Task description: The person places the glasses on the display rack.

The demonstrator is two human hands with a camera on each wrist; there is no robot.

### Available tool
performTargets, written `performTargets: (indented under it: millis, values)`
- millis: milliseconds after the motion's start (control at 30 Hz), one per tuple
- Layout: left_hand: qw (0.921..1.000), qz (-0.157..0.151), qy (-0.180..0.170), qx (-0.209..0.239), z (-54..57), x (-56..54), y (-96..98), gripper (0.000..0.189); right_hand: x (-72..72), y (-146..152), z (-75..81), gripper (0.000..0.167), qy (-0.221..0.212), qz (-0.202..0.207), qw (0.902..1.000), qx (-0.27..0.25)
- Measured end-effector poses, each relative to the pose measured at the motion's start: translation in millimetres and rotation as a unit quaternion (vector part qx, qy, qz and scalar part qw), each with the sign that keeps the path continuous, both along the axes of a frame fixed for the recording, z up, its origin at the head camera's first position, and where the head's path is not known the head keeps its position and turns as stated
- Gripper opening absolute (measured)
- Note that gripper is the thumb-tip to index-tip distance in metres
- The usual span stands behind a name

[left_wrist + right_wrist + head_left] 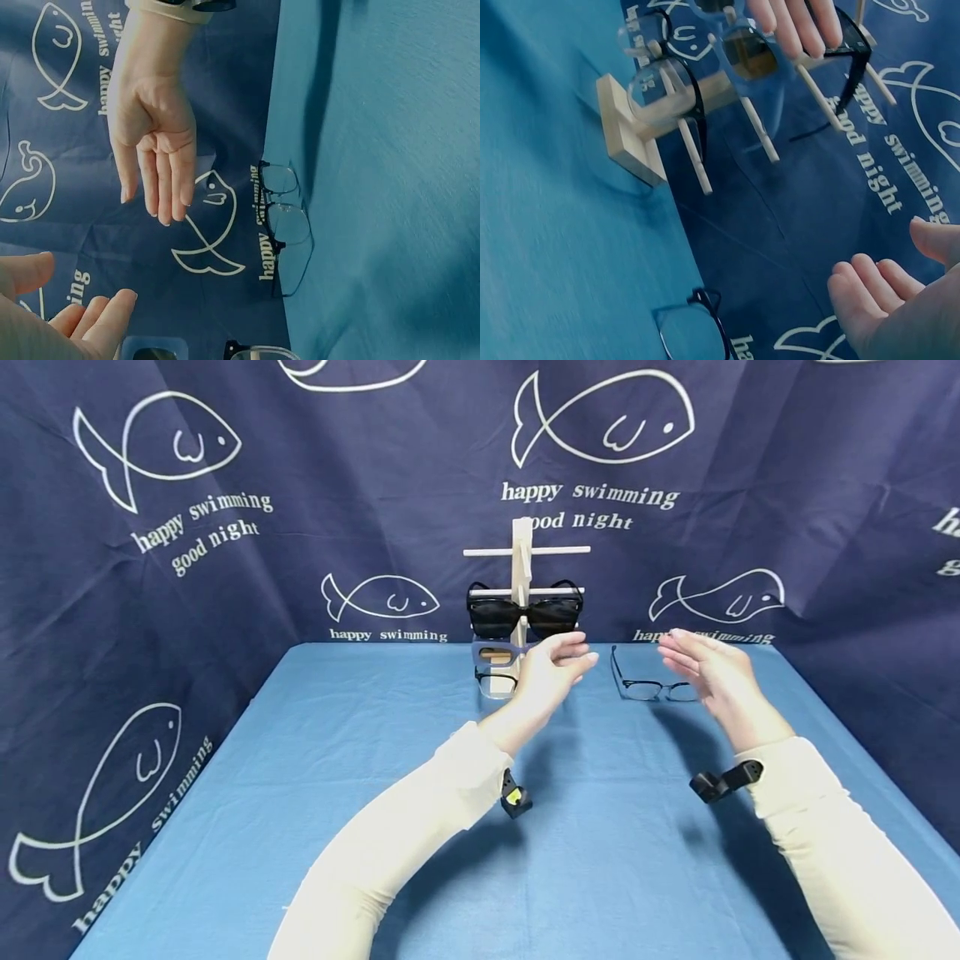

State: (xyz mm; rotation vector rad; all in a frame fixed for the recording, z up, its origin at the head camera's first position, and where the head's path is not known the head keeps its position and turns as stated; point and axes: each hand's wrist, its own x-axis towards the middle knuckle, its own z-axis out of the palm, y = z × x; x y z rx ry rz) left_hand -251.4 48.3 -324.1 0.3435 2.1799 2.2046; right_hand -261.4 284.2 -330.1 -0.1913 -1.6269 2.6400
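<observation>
My left hand (546, 681) is raised in front of the right side of a wooden eyewear rack (521, 539), holding nothing. My right hand (723, 683), also free of any object, hovers to the right, its palm turned toward the left one. Behind and below the right hand, a pair of dark-rimmed clear glasses (642, 692) lies on the blue cloth, partly hidden. On the rack sit black sunglasses (495, 617), blue-framed sunglasses (480, 653) under them, and half-rim clear glasses (495, 685) lowest. The left hand hides part of the lower two pairs in the head view.
The rack's top crossbar (562, 551) carries no eyewear. Its wooden base (626, 135) stands at the table's back edge, close to a dark blue fish-print curtain (420, 485). Blue cloth (600, 860) covers the table.
</observation>
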Motion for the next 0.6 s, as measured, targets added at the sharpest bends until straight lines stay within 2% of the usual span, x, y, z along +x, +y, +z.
performTargets:
  millis: [133,333,467,600]
  values:
    - [0.9997,0.006,0.014,-0.019,-1.3,0.3,5.9,0.037,-0.6,10,-1.2,0.008,0.007,0.021,0.9997,-0.014]
    - [0.9969,0.015,0.024,-0.074,-7.9,0.5,13.0,0.037,1.3,22,-8.2,0.018,-0.008,0.033,0.9994,-0.002]
    - [0.9955,0.019,0.029,-0.089,-10.0,-0.4,17.2,0.036,0.0,29,-12.5,0.024,0.003,0.049,0.9986,-0.018]
    - [0.9912,0.024,0.041,-0.123,-12.4,-2.6,21.7,0.036,-2.4,35,-15.9,0.03,0.014,0.054,0.9983,-0.016]
